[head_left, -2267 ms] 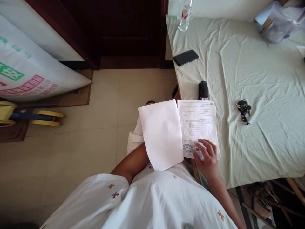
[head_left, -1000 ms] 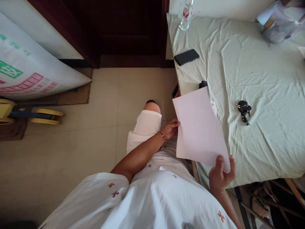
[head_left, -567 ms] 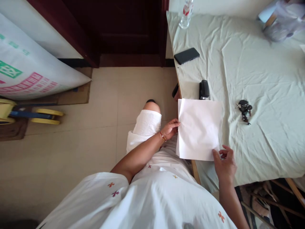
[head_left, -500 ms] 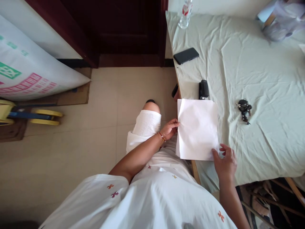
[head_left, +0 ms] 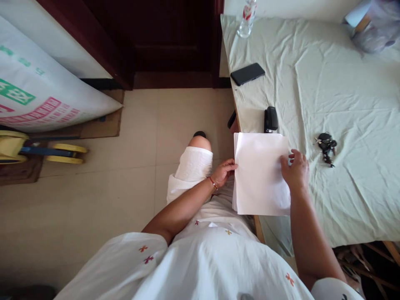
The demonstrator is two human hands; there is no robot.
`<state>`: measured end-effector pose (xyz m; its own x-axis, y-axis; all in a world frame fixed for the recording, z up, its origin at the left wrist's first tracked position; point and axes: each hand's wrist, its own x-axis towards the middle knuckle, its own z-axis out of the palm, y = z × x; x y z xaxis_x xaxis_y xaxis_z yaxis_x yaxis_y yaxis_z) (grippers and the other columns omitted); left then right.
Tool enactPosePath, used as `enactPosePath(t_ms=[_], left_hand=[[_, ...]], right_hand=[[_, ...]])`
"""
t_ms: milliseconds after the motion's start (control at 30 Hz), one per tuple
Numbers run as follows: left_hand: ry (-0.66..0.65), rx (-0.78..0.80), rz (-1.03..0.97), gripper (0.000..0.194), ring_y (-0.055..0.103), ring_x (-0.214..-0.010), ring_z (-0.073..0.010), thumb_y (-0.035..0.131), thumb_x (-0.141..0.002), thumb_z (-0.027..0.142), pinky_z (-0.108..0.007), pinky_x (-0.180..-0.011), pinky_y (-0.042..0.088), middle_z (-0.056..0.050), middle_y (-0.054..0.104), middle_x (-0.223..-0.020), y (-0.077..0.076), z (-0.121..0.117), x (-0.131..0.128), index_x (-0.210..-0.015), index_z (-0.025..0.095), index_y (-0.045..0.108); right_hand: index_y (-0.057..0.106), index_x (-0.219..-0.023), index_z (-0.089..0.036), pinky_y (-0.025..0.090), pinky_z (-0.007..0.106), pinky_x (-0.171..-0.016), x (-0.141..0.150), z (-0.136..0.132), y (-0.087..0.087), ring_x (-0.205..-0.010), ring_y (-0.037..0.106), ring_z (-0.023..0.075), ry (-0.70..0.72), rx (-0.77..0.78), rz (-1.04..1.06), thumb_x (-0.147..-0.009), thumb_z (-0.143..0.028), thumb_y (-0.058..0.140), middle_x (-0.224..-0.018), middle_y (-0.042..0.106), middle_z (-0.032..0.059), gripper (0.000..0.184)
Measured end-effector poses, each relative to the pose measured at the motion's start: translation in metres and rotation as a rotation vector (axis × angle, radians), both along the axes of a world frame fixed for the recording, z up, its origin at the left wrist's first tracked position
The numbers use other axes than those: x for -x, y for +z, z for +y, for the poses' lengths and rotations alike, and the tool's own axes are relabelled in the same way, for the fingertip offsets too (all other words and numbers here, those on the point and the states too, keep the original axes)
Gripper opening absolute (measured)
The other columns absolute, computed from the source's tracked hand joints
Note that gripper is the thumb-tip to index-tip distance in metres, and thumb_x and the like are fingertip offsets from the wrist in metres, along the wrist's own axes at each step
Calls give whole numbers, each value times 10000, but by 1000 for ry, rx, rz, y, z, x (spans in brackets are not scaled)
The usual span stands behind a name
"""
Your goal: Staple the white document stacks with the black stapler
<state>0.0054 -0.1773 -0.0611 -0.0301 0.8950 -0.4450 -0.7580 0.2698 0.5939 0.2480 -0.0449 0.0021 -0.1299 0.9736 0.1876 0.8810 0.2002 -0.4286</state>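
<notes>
A stack of white paper sheets [head_left: 261, 179] lies at the near left edge of the cloth-covered table, partly overhanging it. My left hand [head_left: 225, 171] pinches the stack's left edge between thumb and fingers. At the right edge, my right hand [head_left: 296, 166] has its thumb on the top sheet, with the fingers apart and curved beyond the paper's side. Just behind the stack sits a black stapler [head_left: 271, 119], very near the paper's far edge. To the right of my right hand lies a bunch of keys [head_left: 326, 146].
A black phone [head_left: 248, 74] and a clear plastic bottle [head_left: 246, 21] stand farther back on the table [head_left: 353, 187]. A plastic bag [head_left: 375, 35] is at the far right corner. On the left are a large white sack [head_left: 46, 96] and a yellow-wheeled trolley [head_left: 67, 153].
My right hand has slid away from me along the paper's right edge, from the near corner to higher up. My left hand keeps its hold. The view has shifted slightly.
</notes>
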Motion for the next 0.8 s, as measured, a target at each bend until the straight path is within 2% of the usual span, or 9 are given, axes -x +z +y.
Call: enactPosePath(t_ms=[100,167,233,300,400,467,533,633,800], left_hand=[[-64,0,60,396,574,-731,-154,921,-574,433,-302,-754,429,-7,678,-741,1,-1,-2,-720,165,669],[-101,-34,115,443,630,-863,-206,906,-617,505,-338,-849,460,-42,738,-858,6,-2,-2,-836,168,719],[-106,-75,233,502,647,-1065,-255,862,-703,562,-365,-975,453,-73,767,-1052,14,1,0,-1000,180,729],[-87,-87,437,489,619,-1184,-263,778,-822,580,-362,-1045,422,-84,739,-1185,23,10,4,-1107,194,683],[-51,-33,736,418,613,-936,-233,647,-921,616,-353,-866,441,-55,684,-948,35,35,15,-978,206,585],[-63,-42,845,371,597,-865,-228,633,-941,576,-349,-802,425,-43,654,-888,40,53,22,-940,214,553],[-91,-69,941,257,602,-862,-237,653,-946,451,-351,-805,412,-50,647,-879,43,66,27,-918,217,551],[-144,-122,1125,143,552,-753,-231,623,-957,327,-361,-767,372,-40,576,-774,50,70,29,-886,224,554],[-287,-519,1153,199,548,-759,-219,518,-1006,411,-351,-744,362,-47,574,-830,72,72,23,-921,233,540]], right_hand=[[705,-1188,-142,499,431,-789,6,18,2,-785,603,239,-108,120,98,-781,-527,625,-952,733,111,566],[732,-1092,-160,475,381,-697,7,24,6,-719,593,216,-157,218,168,-737,-520,664,-854,724,74,511],[743,-992,-178,436,348,-633,7,26,11,-673,571,198,-175,276,230,-731,-507,684,-769,692,39,424],[742,-938,-190,406,333,-596,3,25,13,-641,540,182,-167,294,279,-750,-514,697,-715,653,13,377],[738,-939,-205,387,321,-572,-5,19,11,-613,495,166,-134,290,315,-782,-552,715,-672,600,-16,381],[734,-940,-216,386,319,-575,-12,16,8,-614,480,163,-104,264,306,-802,-578,718,-666,576,-26,388],[730,-927,-224,408,322,-599,-18,14,5,-632,494,165,-70,234,271,-818,-589,713,-682,575,-25,382],[724,-949,-228,475,347,-672,-23,12,9,-689,559,185,8,175,196,-840,-556,697,-753,620,-5,347],[708,-1143,-238,545,429,-842,-7,13,40,-837,631,225,125,-213,141,-918,-411,688,-988,698,59,285]])
